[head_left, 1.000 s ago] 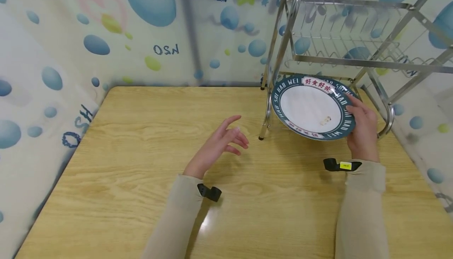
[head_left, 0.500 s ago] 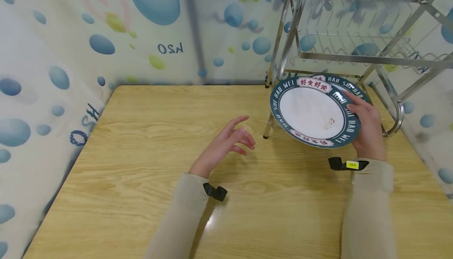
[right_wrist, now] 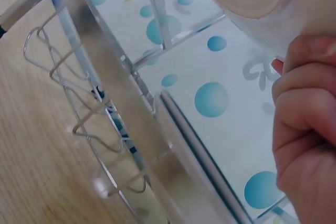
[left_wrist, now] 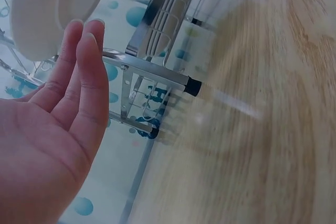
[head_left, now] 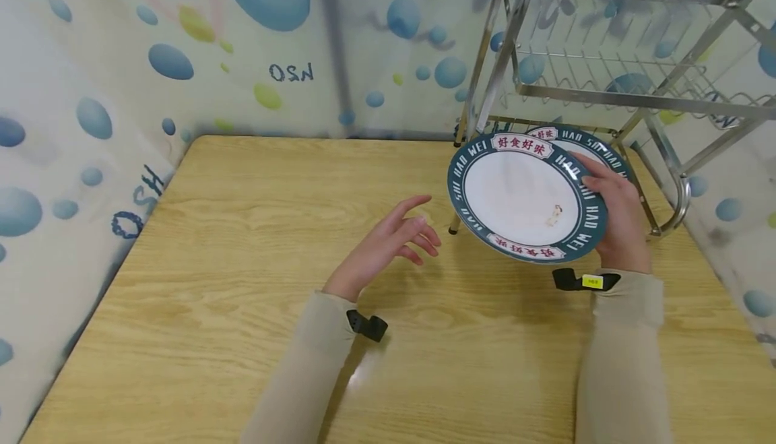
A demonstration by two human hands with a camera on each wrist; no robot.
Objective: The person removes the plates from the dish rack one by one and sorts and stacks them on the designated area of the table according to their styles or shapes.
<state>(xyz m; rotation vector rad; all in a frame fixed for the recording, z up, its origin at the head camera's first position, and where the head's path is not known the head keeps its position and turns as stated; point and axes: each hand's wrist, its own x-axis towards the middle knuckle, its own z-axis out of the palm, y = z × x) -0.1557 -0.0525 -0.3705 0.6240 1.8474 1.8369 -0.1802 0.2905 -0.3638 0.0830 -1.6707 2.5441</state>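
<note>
- Right hand [head_left: 620,222]: fingers clamped on the right-hand rim of a white plate [head_left: 521,195] with a green patterned border.
- That plate tilts in the air, at the front of the metal rack [head_left: 630,99] (a matching second plate [head_left: 618,160] shows behind it).
- Left hand [head_left: 382,248]: fingers loosely extended, raised over the wooden table [head_left: 242,262], apart from the plate.

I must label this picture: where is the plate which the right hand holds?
In the head view, the green-rimmed plate is right of centre, gripped in the right hand, before the metal dish rack, partly covering a second plate.
</note>
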